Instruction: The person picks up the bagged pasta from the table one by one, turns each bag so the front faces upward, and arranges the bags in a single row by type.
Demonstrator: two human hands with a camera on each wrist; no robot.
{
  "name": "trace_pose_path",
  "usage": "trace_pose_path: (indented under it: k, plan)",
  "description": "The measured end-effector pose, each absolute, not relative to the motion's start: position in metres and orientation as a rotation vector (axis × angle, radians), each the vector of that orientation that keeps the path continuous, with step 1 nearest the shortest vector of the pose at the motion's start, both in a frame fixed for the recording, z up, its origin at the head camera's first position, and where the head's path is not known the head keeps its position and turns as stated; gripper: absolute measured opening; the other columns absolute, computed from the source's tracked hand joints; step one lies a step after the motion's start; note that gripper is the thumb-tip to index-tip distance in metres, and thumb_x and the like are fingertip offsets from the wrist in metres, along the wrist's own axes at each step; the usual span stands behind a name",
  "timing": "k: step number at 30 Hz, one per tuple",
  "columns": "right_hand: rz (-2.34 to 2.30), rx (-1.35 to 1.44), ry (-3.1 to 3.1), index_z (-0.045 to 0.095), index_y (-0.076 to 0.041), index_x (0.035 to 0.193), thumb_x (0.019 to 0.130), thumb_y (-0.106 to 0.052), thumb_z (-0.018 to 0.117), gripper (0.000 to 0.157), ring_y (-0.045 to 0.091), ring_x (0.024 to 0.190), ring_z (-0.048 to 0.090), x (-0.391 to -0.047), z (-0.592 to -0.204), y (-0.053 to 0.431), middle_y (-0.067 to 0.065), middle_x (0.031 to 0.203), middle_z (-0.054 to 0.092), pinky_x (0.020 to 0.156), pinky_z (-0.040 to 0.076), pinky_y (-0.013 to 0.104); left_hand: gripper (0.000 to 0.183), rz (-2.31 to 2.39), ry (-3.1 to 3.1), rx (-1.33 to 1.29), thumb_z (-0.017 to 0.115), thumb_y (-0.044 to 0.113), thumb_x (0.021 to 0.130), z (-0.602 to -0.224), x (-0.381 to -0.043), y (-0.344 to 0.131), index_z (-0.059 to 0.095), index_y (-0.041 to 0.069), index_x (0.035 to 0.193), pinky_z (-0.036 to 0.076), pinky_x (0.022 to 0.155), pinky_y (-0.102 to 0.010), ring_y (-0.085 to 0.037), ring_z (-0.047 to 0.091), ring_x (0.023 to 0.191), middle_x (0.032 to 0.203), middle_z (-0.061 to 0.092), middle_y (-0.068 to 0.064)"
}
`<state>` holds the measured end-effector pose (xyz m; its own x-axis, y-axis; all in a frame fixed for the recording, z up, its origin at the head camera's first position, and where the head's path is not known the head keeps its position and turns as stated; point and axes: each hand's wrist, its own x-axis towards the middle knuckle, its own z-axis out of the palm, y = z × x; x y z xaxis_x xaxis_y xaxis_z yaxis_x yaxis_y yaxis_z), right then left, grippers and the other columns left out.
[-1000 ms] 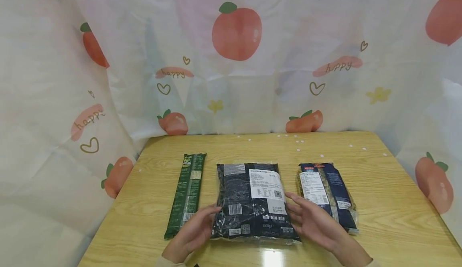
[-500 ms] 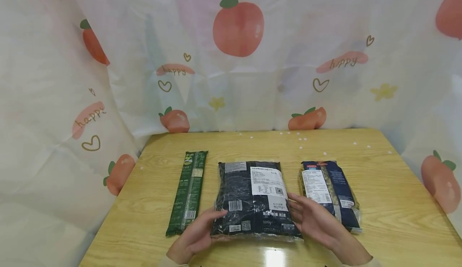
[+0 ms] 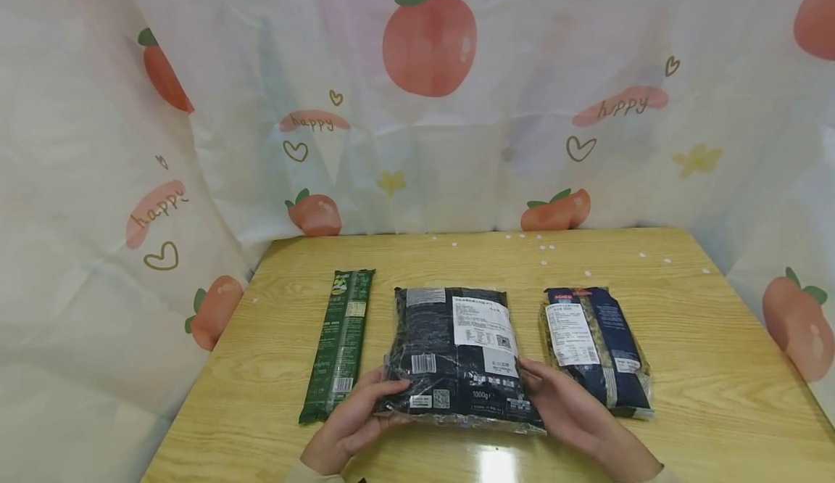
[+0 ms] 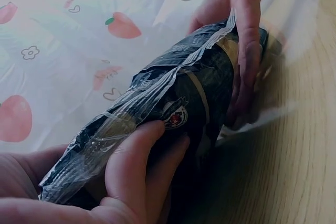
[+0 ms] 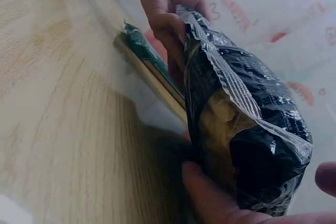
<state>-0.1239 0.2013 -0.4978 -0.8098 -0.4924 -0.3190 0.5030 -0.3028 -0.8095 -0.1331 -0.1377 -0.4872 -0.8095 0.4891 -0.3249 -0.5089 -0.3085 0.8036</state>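
Between both hands is a large dark blue plastic bag of pasta (image 3: 450, 360) with white labels and "1000g" printed on it. Its near end is raised off the table, as both wrist views show. My left hand (image 3: 355, 418) grips the near left corner, thumb on top and fingers underneath. At the right side, my right hand (image 3: 567, 407) holds the bag's edge, its fingers reaching below. Pale yellow pieces show through a clear window (image 5: 218, 124) on the underside in the right wrist view.
A long, narrow green packet (image 3: 335, 345) lies left of the bag. To the right lies a smaller navy packet (image 3: 596, 352) with a white label. Small white dots mark the far part of the wooden table (image 3: 685, 323). Fruit-print cloth (image 3: 457, 164) walls the back and sides.
Both hands have closed in on the big bag and raised its near end from the table. My left thumb has moved onto its top. The two other packets lie still.
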Motion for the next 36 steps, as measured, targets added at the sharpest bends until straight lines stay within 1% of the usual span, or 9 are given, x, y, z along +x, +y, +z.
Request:
trace_pose_path:
  k: [1,3,7,11,15,18,22,28,36]
  plan:
    - [-2.142,0.025,1.329,0.003,-0.004,0.164,0.114,-0.031,0.031,0.063,0.042,0.150,-0.036,-0.124,-0.497,0.200,0.020,0.165,-0.036,0.123,-0.026,0.053,0.069,2.140,1.325,-0.029,0.056,0.007,0.101,-0.487,-0.133,-0.138,0.021,-0.005,0.159,0.060,0.099,-0.042,-0.025,0.070,0.116,0.128,0.068,-0.010]
    - [-2.146,0.064,1.359,-0.008,0.002,0.162,0.113,-0.031,0.032,0.071,0.041,0.155,-0.027,-0.126,-0.494,0.197,0.023,0.166,-0.032,0.129,-0.015,0.047,0.069,2.142,1.326,-0.037,0.056,0.007,0.101,-0.486,-0.133,-0.138,0.021,-0.005,0.159,0.060,0.099,-0.042,-0.025,0.070,0.116,0.127,0.069,-0.010]
    - [-2.147,0.133,1.386,-0.010,0.003,0.161,0.112,-0.030,0.039,0.077,0.036,0.161,-0.008,-0.128,-0.492,0.192,0.026,0.169,-0.019,0.130,0.010,0.034,0.068,2.139,1.307,-0.034,0.056,0.006,0.101,-0.487,-0.134,-0.138,0.021,-0.005,0.159,0.060,0.098,-0.043,-0.026,0.070,0.116,0.128,0.069,-0.011]
    - [-2.146,0.104,1.359,-0.027,0.002,0.157,0.110,-0.025,0.044,0.090,0.035,0.161,-0.009,-0.130,-0.490,0.189,0.024,0.170,-0.020,0.129,0.008,0.038,0.069,2.119,1.309,-0.029,0.056,0.008,0.102,-0.490,-0.134,-0.141,0.019,-0.005,0.160,0.059,0.100,-0.046,-0.029,0.068,0.121,0.134,0.066,-0.015]
    - [-2.159,0.070,1.302,-0.018,-0.003,0.162,0.110,-0.022,0.047,0.085,0.018,0.146,0.045,-0.134,-0.488,0.189,0.013,0.163,0.035,0.123,0.039,0.034,0.070,2.073,1.343,-0.007,0.057,0.012,0.103,-0.494,-0.134,-0.143,0.020,-0.004,0.161,0.060,0.098,-0.044,-0.030,0.068,0.121,0.135,0.066,-0.016]
    - [-2.177,0.052,1.217,-0.019,-0.007,0.163,0.110,-0.021,0.049,0.087,0.007,0.124,0.062,-0.135,-0.487,0.189,-0.005,0.138,0.059,0.111,0.052,0.032,0.071,2.026,1.388,0.010,0.058,0.015,0.104,-0.497,-0.134,-0.146,0.021,-0.001,0.162,0.061,0.097,-0.040,-0.026,0.070,0.117,0.134,0.068,-0.013]
    - [-2.188,0.060,1.195,-0.020,-0.010,0.163,0.109,-0.017,0.050,0.089,0.010,0.120,0.065,-0.136,-0.488,0.187,-0.008,0.128,0.065,0.108,0.055,0.036,0.074,1.964,1.545,0.013,0.060,0.018,0.103,-0.495,-0.133,-0.150,0.020,-0.002,0.162,0.058,0.103,-0.042,-0.023,0.068,0.119,0.144,0.061,-0.018]
    - [-2.202,0.114,1.225,-0.022,-0.013,0.163,0.108,-0.015,0.053,0.093,0.012,0.118,0.067,-0.136,-0.488,0.186,-0.006,0.125,0.067,0.107,0.055,0.038,0.076,1.805,1.975,0.067,0.059,0.025,0.104,-0.480,-0.133,-0.156,0.019,-0.005,0.162,0.046,0.114,-0.060,-0.050,0.042,0.144,0.163,0.028,-0.031]
    - [-2.199,0.145,1.278,-0.019,-0.013,0.164,0.107,-0.014,0.054,0.093,0.010,0.114,0.068,-0.135,-0.489,0.186,-0.010,0.120,0.069,0.103,0.058,0.036,0.056,1.598,2.387,0.199,0.063,0.030,0.103,-0.466,-0.123,-0.147,0.048,0.006,0.152,0.050,0.095,-0.043,-0.038,0.049,0.132,0.154,0.045,-0.019]
